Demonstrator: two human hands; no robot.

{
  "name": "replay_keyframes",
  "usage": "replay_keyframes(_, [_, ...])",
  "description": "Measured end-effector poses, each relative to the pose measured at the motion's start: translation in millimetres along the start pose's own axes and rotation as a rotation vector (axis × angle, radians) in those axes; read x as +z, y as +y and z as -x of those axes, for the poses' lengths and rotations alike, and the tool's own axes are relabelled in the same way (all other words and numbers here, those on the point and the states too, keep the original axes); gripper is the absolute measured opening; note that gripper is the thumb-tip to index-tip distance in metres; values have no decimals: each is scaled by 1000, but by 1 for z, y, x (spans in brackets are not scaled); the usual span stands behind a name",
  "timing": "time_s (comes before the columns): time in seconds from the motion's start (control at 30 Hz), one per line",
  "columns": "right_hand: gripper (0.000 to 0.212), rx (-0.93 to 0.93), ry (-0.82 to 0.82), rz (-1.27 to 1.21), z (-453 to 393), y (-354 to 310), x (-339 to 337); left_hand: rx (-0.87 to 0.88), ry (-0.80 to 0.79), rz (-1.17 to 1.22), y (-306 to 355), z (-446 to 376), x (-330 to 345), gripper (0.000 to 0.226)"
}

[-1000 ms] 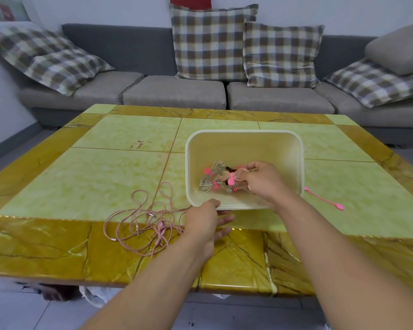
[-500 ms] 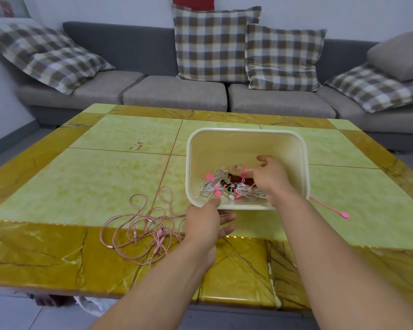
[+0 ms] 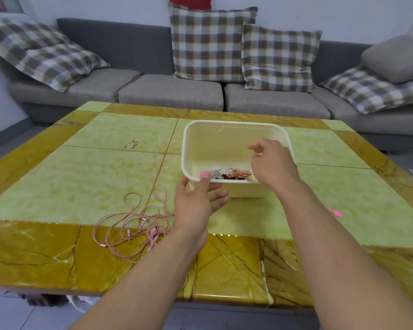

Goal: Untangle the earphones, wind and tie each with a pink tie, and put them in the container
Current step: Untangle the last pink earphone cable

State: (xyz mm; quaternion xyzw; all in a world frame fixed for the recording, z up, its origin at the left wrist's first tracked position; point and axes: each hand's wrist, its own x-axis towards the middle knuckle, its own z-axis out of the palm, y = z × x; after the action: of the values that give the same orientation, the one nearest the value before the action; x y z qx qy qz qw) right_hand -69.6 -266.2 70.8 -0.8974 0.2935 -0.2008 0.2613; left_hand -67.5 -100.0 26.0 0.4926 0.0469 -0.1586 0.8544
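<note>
Pink, limp, light tangled earphones (image 3: 138, 225) near table (image 3: 57, 186) front edge, best pinched at plug; left hand (image 3: 196, 206) steadying container (image 3: 234, 129), right hand (image 3: 269, 163) loosely curled, empty.

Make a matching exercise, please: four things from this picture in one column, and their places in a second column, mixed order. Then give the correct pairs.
Things:
1. tied earphone bundles
2. loose pink earphones
3. pink tie
4. left hand

Places:
A. on the table, right of the right arm
B. inside the container
C. at the container's near rim, thumb on it
D. tangled on the table, left of the left hand

Pairs: 1-B, 2-D, 3-A, 4-C
</note>
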Motion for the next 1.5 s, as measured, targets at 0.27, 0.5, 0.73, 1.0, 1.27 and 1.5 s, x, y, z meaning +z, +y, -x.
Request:
replay_keyframes(0.27, [11,-106,31,-98,10,-1,3,79,62,-157,7,-6,-11,21])
replay_keyframes(0.5, [24,-172,191,137,24,-14,7,372,25,-792,2,4,-51,20])
replay_keyframes(0.73, [38,-143,60,-115,31,-19,31,450,133,-918,23,4,-100,37])
replay_keyframes(1.0, [41,-292,-608,286,132,-43,71,170,43,-1098,39,0,-138,36])
replay_keyframes(1.27, [15,-214,-366,-97,132,-16,37,147,-53,-1125,40,10,-147,30])
replay_keyframes(1.5, [13,136,-14,-793,112,36,-17,274,30,-1359,34,17,-125,16])
